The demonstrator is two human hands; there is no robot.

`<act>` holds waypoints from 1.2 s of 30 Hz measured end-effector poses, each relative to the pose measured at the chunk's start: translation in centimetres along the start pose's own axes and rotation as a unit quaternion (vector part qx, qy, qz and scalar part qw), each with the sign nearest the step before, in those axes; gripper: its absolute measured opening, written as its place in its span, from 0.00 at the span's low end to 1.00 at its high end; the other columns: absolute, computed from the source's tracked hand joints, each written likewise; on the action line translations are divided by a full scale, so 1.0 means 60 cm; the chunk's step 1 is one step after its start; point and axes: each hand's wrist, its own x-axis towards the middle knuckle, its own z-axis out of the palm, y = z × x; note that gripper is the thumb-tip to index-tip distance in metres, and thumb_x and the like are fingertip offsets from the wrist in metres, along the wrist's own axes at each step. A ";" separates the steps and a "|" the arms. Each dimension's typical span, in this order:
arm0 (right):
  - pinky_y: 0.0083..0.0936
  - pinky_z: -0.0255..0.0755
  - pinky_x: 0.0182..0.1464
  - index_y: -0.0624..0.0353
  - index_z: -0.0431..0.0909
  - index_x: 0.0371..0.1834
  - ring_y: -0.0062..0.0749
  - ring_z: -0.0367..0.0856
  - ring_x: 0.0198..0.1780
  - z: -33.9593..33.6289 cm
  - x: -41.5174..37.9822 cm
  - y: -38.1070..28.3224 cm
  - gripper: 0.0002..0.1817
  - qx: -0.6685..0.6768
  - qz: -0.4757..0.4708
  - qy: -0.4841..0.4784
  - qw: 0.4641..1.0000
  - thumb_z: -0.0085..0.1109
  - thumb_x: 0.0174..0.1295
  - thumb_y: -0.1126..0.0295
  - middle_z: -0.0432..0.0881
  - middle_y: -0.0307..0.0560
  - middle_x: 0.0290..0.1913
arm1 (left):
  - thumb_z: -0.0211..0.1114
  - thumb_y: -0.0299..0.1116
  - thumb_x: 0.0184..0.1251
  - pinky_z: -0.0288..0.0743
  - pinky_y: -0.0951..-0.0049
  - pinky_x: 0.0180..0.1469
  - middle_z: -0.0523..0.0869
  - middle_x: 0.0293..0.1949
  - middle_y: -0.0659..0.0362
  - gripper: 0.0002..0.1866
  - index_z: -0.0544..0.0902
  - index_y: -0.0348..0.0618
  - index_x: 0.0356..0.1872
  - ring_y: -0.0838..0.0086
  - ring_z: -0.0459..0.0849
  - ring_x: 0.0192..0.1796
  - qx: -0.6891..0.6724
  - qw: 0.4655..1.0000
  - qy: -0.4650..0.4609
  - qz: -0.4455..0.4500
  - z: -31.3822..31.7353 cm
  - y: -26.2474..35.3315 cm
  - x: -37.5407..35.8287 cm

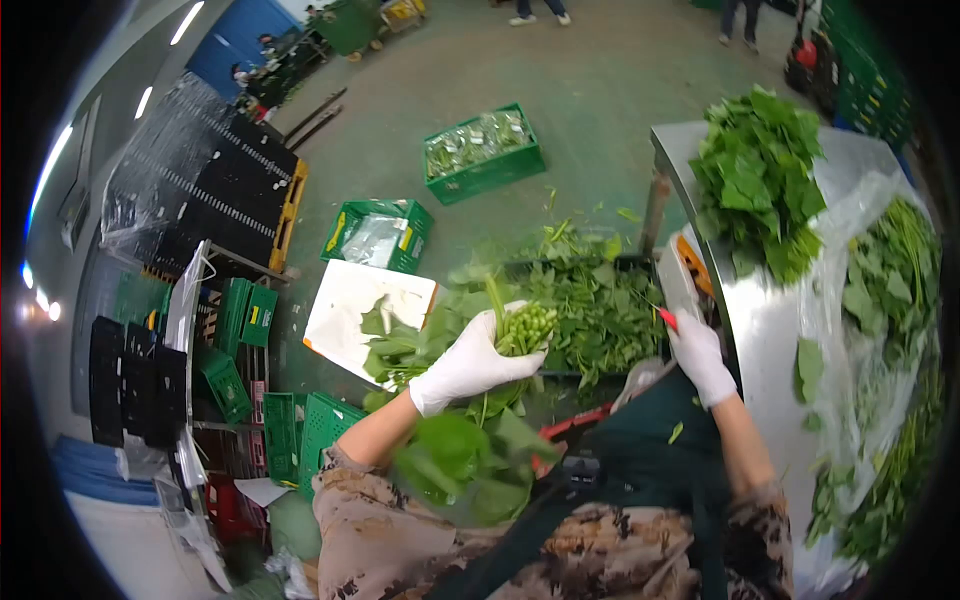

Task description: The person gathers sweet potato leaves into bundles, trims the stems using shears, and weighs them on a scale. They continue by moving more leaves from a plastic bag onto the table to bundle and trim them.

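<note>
My left hand, in a white glove, is closed around a bunch of leafy greens. The pale green stem ends face up and right, while large leaves hang below and to the left of the wrist. In my right hand, also gloved, is a small red-handled tool; its working end cannot be made out. Between and beyond both hands, a dark crate holds a heap of loose leaves and stems. Further leaves lie on a white board with orange corners, left of my left hand.
On the right stands a metal table with a pile of leafy bunches and more greens on plastic film. Green crates with bagged greens and clear plastic sit ahead on the floor. A loaded rack stands left.
</note>
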 end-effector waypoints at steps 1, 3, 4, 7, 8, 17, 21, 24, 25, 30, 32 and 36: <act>0.47 0.74 0.34 0.56 0.73 0.40 0.55 0.81 0.33 -0.026 -0.008 -0.007 0.04 -0.007 0.021 -0.006 1.000 0.56 0.65 0.70 0.80 0.54 0.29 | 0.71 0.27 0.59 0.76 0.77 0.52 0.86 0.45 0.62 0.22 0.77 0.33 0.55 0.82 0.81 0.44 0.061 0.998 0.002 0.004 -0.008 0.003 -0.004; 0.44 0.73 0.36 0.56 0.73 0.42 0.54 0.81 0.35 -0.090 0.025 -0.088 0.07 0.090 -0.015 0.042 0.995 0.58 0.65 0.69 0.79 0.55 0.31 | 0.70 0.27 0.58 0.75 0.78 0.50 0.86 0.42 0.63 0.22 0.78 0.34 0.54 0.83 0.80 0.43 0.152 0.985 0.077 -0.032 0.001 -0.062 0.022; 0.42 0.73 0.37 0.56 0.73 0.43 0.53 0.81 0.36 -0.112 0.035 -0.114 0.09 0.124 -0.056 0.064 0.989 0.61 0.64 0.69 0.79 0.54 0.34 | 0.70 0.27 0.57 0.75 0.78 0.48 0.85 0.41 0.63 0.21 0.78 0.34 0.52 0.84 0.80 0.42 0.155 0.986 0.054 -0.040 0.003 -0.050 0.029; 0.38 0.74 0.35 0.57 0.73 0.43 0.50 0.81 0.35 -0.154 0.029 -0.174 0.11 0.155 -0.109 0.089 0.978 0.63 0.61 0.70 0.79 0.52 0.34 | 0.72 0.31 0.55 0.75 0.78 0.48 0.85 0.38 0.60 0.23 0.79 0.35 0.53 0.83 0.80 0.41 0.195 0.979 0.015 -0.063 0.020 -0.008 0.035; 0.38 0.74 0.34 0.57 0.73 0.43 0.49 0.81 0.33 -0.157 0.026 -0.188 0.11 0.126 -0.141 0.092 0.978 0.64 0.60 0.71 0.78 0.51 0.33 | 0.72 0.35 0.54 0.76 0.74 0.50 0.86 0.38 0.54 0.25 0.80 0.35 0.52 0.75 0.83 0.42 0.239 0.967 0.002 -0.085 0.022 -0.029 0.045; 0.37 0.75 0.33 0.56 0.72 0.38 0.41 0.82 0.30 -0.128 0.005 -0.181 0.11 -0.047 -0.144 0.055 0.987 0.64 0.55 0.71 0.76 0.48 0.30 | 0.72 0.43 0.51 0.77 0.61 0.50 0.86 0.39 0.44 0.27 0.82 0.37 0.50 0.52 0.85 0.45 0.308 0.951 0.025 0.000 0.042 -0.028 0.056; 0.41 0.75 0.33 0.56 0.71 0.37 0.47 0.84 0.33 -0.108 0.013 -0.110 0.07 -0.041 -0.020 0.055 0.997 0.59 0.63 0.69 0.80 0.50 0.32 | 0.71 0.45 0.50 0.79 0.58 0.47 0.86 0.38 0.43 0.27 0.82 0.38 0.49 0.50 0.85 0.43 0.346 0.937 0.044 0.021 0.046 -0.015 0.043; 0.33 0.73 0.35 0.59 0.76 0.44 0.36 0.81 0.33 -0.132 0.007 -0.141 0.13 0.206 0.013 0.016 0.978 0.64 0.62 0.65 0.79 0.47 0.32 | 0.71 0.43 0.51 0.79 0.61 0.46 0.86 0.36 0.46 0.22 0.83 0.41 0.45 0.51 0.85 0.41 0.391 0.919 0.025 0.031 0.056 -0.018 0.047; 0.31 0.72 0.36 0.60 0.77 0.47 0.30 0.80 0.33 -0.144 0.013 -0.163 0.16 0.327 0.008 -0.005 0.945 0.67 0.60 0.64 0.79 0.46 0.32 | 0.71 0.43 0.49 0.79 0.59 0.45 0.86 0.36 0.47 0.22 0.84 0.43 0.45 0.52 0.85 0.41 0.409 0.910 0.021 0.062 0.061 -0.034 0.052; 0.30 0.74 0.40 0.59 0.81 0.46 0.38 0.80 0.37 -0.139 0.028 -0.225 0.22 0.318 -0.031 -0.056 0.946 0.71 0.56 0.55 0.81 0.48 0.37 | 0.72 0.49 0.49 0.79 0.57 0.44 0.87 0.34 0.48 0.23 0.84 0.45 0.44 0.52 0.86 0.37 0.427 0.898 -0.045 0.095 0.093 -0.026 0.060; 0.35 0.75 0.42 0.57 0.81 0.45 0.46 0.81 0.40 -0.133 0.026 -0.219 0.22 0.313 -0.022 -0.087 0.945 0.67 0.57 0.50 0.81 0.50 0.37 | 0.73 0.54 0.49 0.79 0.56 0.43 0.87 0.32 0.48 0.25 0.85 0.45 0.41 0.53 0.86 0.37 0.456 0.887 -0.040 0.060 0.100 -0.023 0.064; 0.36 0.74 0.36 0.58 0.80 0.34 0.48 0.82 0.32 -0.121 0.017 -0.233 0.12 0.211 -0.039 -0.007 0.977 0.67 0.54 0.62 0.81 0.52 0.31 | 0.74 0.51 0.47 0.79 0.56 0.45 0.87 0.33 0.47 0.25 0.84 0.43 0.40 0.52 0.86 0.38 0.494 0.865 -0.074 0.047 0.106 -0.039 0.068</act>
